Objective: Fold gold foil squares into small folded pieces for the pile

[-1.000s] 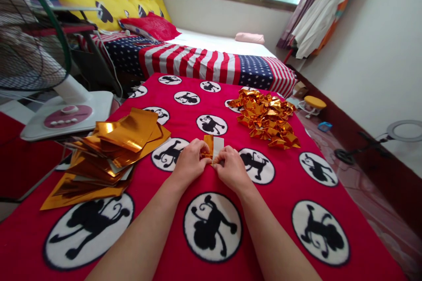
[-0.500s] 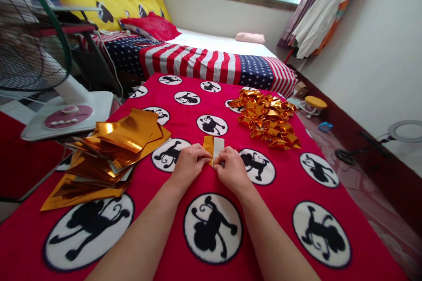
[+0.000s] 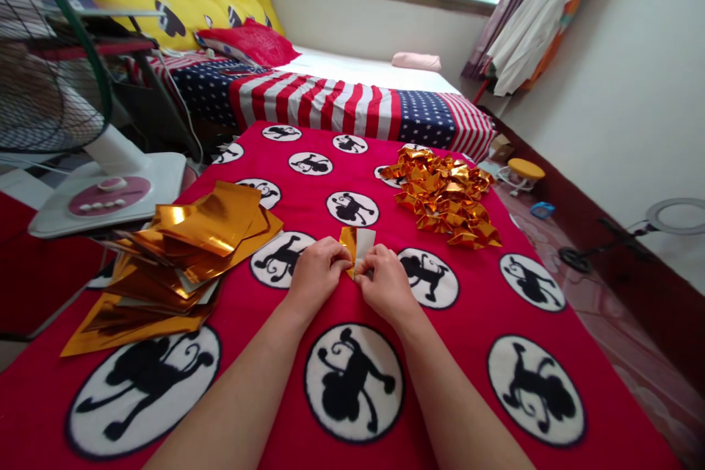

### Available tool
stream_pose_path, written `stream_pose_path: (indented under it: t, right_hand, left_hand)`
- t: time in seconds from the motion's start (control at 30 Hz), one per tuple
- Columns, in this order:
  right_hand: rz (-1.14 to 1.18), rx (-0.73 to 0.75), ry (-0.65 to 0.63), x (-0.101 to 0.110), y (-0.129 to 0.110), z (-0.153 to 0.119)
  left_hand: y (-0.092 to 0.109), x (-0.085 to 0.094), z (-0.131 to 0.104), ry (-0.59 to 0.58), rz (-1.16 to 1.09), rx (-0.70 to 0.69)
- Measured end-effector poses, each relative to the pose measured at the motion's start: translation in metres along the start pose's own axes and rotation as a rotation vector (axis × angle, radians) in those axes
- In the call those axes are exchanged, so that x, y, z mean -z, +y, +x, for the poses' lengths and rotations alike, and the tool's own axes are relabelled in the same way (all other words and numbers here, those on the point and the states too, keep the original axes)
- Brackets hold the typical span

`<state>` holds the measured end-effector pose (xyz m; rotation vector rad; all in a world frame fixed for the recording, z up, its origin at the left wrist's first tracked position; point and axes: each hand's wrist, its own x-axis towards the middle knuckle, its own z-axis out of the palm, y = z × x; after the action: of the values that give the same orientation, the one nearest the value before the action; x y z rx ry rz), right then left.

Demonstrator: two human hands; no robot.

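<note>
A small folded piece of gold and white paper (image 3: pixel 363 241) stands out from between my hands at the middle of the red cloth (image 3: pixel 264 411). My left hand (image 3: pixel 320 268) pinches its left edge near the lower end. On the right edge, the fingers of my right hand (image 3: pixel 384 280) are closed on the same paper. A loose stack of flat gold foil sheets (image 3: pixel 214 224) lies to the left of my hands. To the upper right is a heap of folded gold foil pieces (image 3: pixel 446 194).
A fan (image 3: pixel 104 191) stands at the left edge of the cloth-covered surface. Beyond it is a bed with a striped and starred cover (image 3: pixel 324 104). On the floor at right are a yellow stool (image 3: pixel 526 169) and a ring-shaped stand (image 3: pixel 677 217).
My hands keep their grip, and the top of the folded paper now looks slightly more spread apart. The whole view has shifted a little.
</note>
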<state>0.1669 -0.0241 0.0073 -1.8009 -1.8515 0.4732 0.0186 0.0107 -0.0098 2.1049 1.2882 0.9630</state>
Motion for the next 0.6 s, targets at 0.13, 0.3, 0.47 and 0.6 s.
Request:
stream_pose_path:
  t: [0.13,0.3,0.47,0.6]
  right_hand:
    - [-0.006,-0.003,0.001,-0.0001,0.0002,-0.0004]
    - [-0.01,0.011,0.002,-0.0021,0.0015,0.0001]
    - [-0.022,0.011,0.007,-0.0026,0.0008,-0.0016]
    - [0.018,0.018,0.008,-0.0009,0.0004,-0.004]
  left_hand:
    - [0.0037,-0.001,-0.0005,0.014,0.035,0.015]
    - [0.0085,-0.0037,-0.0002,0.036,0.112,0.051]
    - [0.0082,-0.0073,-0.0005,0.069,0.152,0.067]
    - [0.0067,-0.0077,-0.001,0.068,0.141,0.075]
